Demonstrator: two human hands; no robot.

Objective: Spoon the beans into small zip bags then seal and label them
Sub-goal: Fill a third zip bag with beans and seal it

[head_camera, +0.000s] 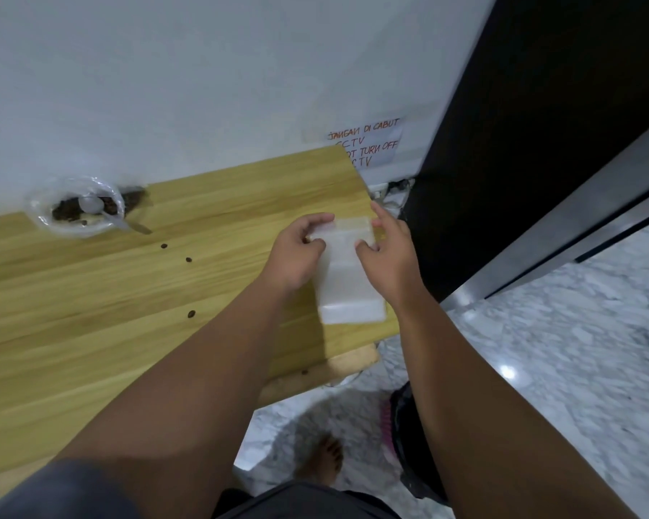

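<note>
A stack of small clear zip bags (347, 290) lies near the right end of the wooden table (90, 312). My left hand (300, 252) pinches the stack's upper left corner. My right hand (384, 249) has its fingertips on the top bag's upper right part, fingers curled. At the far left, against the wall, sits a clear plastic bag of dark beans (77, 207) with a white plastic spoon (98, 209) resting in it, its handle pointing right.
Three loose beans (189, 259) lie on the table between the bean bag and the zip bags; another sits at the front edge (304, 371). A handwritten notice (368, 144) hangs on the wall. The table's right edge drops to marble floor (559, 350), beside a dark panel.
</note>
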